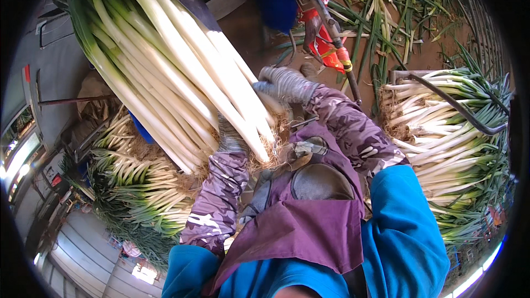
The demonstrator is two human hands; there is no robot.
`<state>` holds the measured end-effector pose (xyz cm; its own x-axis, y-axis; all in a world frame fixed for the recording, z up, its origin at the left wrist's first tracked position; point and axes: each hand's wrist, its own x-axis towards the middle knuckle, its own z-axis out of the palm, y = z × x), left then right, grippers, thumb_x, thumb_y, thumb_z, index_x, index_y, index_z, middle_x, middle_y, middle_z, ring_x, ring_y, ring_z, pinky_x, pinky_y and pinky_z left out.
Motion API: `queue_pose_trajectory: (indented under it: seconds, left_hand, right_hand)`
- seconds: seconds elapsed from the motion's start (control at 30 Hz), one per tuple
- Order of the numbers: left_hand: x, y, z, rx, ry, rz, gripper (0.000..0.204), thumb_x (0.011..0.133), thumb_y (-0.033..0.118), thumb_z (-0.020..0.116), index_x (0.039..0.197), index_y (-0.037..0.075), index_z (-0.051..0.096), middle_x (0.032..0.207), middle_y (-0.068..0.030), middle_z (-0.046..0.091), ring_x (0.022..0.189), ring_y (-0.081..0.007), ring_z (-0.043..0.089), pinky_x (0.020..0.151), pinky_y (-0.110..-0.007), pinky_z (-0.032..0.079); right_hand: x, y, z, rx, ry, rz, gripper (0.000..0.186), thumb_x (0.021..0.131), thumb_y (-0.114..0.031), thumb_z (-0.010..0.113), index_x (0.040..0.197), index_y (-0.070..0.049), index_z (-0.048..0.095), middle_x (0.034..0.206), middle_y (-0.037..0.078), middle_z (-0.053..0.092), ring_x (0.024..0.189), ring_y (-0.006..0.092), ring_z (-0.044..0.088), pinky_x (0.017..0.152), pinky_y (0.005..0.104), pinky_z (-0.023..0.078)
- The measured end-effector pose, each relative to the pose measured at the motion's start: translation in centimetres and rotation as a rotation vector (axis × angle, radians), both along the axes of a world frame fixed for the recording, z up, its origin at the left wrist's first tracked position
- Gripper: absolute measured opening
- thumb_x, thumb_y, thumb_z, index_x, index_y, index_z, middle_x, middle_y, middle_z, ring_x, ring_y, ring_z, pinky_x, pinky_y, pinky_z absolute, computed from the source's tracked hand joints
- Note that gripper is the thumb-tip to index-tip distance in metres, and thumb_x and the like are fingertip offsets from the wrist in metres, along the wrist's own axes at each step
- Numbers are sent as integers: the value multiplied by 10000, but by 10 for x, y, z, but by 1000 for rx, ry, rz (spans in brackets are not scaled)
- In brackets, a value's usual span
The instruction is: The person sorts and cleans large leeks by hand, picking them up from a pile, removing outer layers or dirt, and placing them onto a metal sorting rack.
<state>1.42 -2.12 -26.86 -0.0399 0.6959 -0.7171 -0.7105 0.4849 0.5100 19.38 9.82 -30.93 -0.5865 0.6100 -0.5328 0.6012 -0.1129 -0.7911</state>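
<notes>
A thick bundle of long green onions (160,60) slants across the upper left, with white stalks and rooty ends toward me and green tops at the far end. My left hand (231,139), in a grey glove, reaches in among the stalks near the root ends. Its fingers are hidden by the stalks. My right hand (286,84), also in a grey glove, is closed against the bundle's right side, with its fingertips at the outer stalks. Purple camouflage sleeves cover both forearms.
Stacked green onions lie at the right (441,154) behind a bent metal bar (458,105), and more at the lower left (146,187). Loose leaves (386,16) litter the brown floor. A metal frame (337,38) with blue and red cloth stands ahead. My purple apron (309,226) covers my lap.
</notes>
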Motion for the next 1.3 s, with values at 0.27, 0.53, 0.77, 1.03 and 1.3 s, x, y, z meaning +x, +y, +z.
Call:
queue_pose_trajectory:
  seconds: [0.27,0.53,0.77,1.03,1.3]
  left_hand:
    - [-9,-9,4,51,-141,13,601,992,510,507,1288,-13,478,1050,-162,625,930,-285,661,769,-365,601]
    - [0,0,16,-12,-64,4,645,969,545,531,1273,-21,471,1057,-169,615,925,-286,653,765,-365,598]
    - [-11,3,24,-32,-31,61,679,950,578,548,1249,-27,470,1042,-172,612,902,-287,651,748,-364,599]
    - [-4,18,29,38,29,-101,519,1014,498,468,1239,32,507,1008,-150,637,864,-288,667,718,-384,609]
    - [-30,-12,-8,-98,-49,33,660,960,577,533,1263,-9,524,983,-182,658,860,-292,684,716,-371,611]
  right_hand:
    - [-27,-20,0,135,5,12,334,955,-374,563,1055,-62,626,908,222,689,860,410,676,759,488,527]
    - [-15,-40,-4,-17,144,-136,315,956,-355,606,1046,-53,604,905,240,673,876,425,665,757,468,517]
    - [-50,-60,2,53,88,-172,231,954,-276,587,1035,-59,594,815,252,661,769,451,659,698,513,508]
    - [-18,-52,-11,76,132,-216,378,947,-406,618,1049,-42,609,880,249,670,827,436,659,734,482,515]
    - [-28,-57,19,49,26,-182,317,958,-358,591,1072,-62,589,878,268,672,856,446,661,740,507,511]
